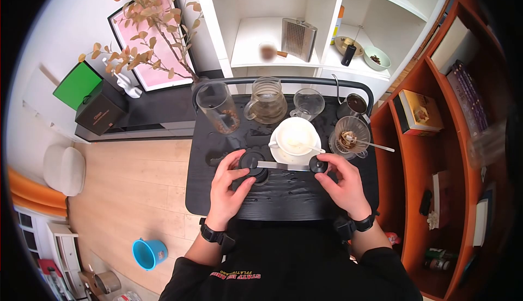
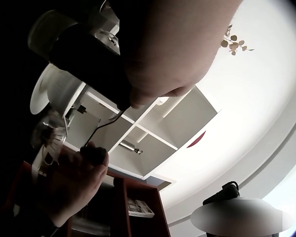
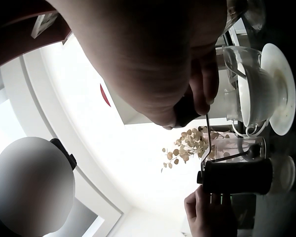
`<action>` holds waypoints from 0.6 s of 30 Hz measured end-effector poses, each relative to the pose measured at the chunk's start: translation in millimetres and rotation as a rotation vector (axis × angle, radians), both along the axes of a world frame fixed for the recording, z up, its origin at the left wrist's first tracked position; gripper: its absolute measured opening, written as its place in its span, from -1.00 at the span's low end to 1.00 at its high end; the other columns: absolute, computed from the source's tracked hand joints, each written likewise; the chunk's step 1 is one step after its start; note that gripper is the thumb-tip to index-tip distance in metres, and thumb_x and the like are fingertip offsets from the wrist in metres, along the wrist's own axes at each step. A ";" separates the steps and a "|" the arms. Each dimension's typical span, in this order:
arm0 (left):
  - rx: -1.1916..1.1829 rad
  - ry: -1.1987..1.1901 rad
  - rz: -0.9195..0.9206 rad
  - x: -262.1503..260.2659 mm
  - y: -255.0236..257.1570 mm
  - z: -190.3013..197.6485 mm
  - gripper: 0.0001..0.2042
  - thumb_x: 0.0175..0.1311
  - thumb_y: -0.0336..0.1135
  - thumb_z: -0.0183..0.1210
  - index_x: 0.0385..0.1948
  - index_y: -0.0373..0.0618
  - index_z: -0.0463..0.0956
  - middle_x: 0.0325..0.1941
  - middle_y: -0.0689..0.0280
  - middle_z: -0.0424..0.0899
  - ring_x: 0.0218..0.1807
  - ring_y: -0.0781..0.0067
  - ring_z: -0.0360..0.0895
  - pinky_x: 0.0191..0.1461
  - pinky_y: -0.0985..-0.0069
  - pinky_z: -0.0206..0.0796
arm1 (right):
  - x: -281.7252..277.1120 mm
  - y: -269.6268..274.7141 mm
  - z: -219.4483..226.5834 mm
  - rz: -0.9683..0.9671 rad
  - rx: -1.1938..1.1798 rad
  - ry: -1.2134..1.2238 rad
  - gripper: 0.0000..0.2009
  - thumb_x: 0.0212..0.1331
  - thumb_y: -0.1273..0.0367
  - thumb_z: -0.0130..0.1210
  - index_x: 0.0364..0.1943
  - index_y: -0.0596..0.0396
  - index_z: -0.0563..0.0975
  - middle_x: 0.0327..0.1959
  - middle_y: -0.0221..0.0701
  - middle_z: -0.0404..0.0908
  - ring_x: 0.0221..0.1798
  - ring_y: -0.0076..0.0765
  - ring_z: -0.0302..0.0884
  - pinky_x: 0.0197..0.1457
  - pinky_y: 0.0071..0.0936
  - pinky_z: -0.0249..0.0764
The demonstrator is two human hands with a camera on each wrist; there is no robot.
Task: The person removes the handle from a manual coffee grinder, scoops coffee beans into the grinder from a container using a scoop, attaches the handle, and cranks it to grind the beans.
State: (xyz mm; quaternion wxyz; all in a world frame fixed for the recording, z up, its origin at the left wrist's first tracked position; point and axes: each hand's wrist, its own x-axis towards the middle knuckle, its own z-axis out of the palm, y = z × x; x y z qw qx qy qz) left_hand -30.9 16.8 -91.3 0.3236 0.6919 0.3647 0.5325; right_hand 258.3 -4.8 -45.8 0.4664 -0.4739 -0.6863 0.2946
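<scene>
A black cylindrical hand grinder [image 1: 251, 162] stands upright near the table's front edge, its metal crank [image 1: 286, 166] reaching to the right. My left hand [image 1: 227, 189] grips the grinder's body, with fingers and thumb around it. Between fingers and thumb, my right hand [image 1: 344, 186] holds the black crank knob [image 1: 318, 164]. Seen from the right wrist, the grinder [image 3: 239, 177] has the bent crank [image 3: 207, 140] on its top end. Just behind the crank, a white cup [image 1: 297, 136] with a spoon in it sits on a saucer [image 1: 279, 156].
Along the table's back are a tall glass [image 1: 218, 108], a glass pitcher [image 1: 268, 102], a small glass vessel [image 1: 309, 104] and a metal container [image 1: 354, 105]. A glass dripper [image 1: 353, 136] stands at the right. A black rail [image 1: 283, 80] borders the back; shelves stand behind and right.
</scene>
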 end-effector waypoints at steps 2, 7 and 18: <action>0.016 0.022 -0.015 1.2 0.2 -3.2 -0.60 0.10 -0.68 0.36 -0.07 -0.12 0.45 0.38 -0.06 0.40 0.40 0.01 0.41 0.42 0.17 0.31 | 0.6 -0.9 -0.9 0.017 -0.011 -0.006 -0.57 0.09 0.54 0.37 0.09 0.13 0.58 -0.15 -0.33 0.66 -0.30 -0.46 0.62 -0.11 -0.51 0.56; 0.055 -0.028 -0.041 9.1 5.9 -27.9 -0.45 0.10 -0.72 0.36 0.04 -0.02 0.29 0.42 -0.08 0.33 0.43 -0.01 0.38 0.40 0.18 0.35 | -0.2 -2.2 -7.1 0.033 -0.050 0.067 -0.55 0.09 0.54 0.38 0.12 0.12 0.57 -0.19 -0.36 0.64 -0.29 -0.49 0.63 -0.11 -0.52 0.58; 0.094 -0.002 -0.023 23.0 13.0 -34.3 -0.46 0.13 -0.74 0.32 0.05 -0.05 0.26 0.43 -0.08 0.29 0.40 0.05 0.41 0.40 0.20 0.36 | 12.1 3.0 -3.3 0.029 -0.106 0.061 -0.56 0.19 0.61 0.28 0.17 0.21 0.49 -0.15 -0.36 0.67 -0.14 -0.53 0.65 -0.01 -0.54 0.57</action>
